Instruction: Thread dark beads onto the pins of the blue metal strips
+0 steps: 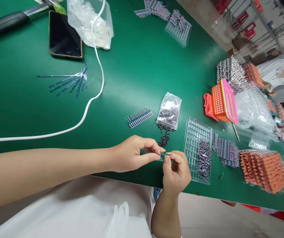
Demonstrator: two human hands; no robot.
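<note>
My left hand (134,153) reaches in from the left, thumb and fingers closed on a thin blue strip (168,154) with fine wire legs, partly hidden in the palm. Fingertips of my right hand (176,172) pinch the same strip at its right end. Just beyond my hands lies a loose pile of small dark beads (164,138), spilling from a clear plastic bag (169,110). Up and left of them lies another blue strip with a row of wire legs (140,116). A clear compartment tray (193,148) sits right of my right hand, with slim wired pieces (203,160) heaped in it.
A white cable (86,109) crosses the green table at left, near a phone (65,36), a hammer (5,23) and a plastic tub (107,23). To the right are stacked orange pieces (264,170) and a pink-orange basket (221,102). Another person's hand (268,87) shows beyond.
</note>
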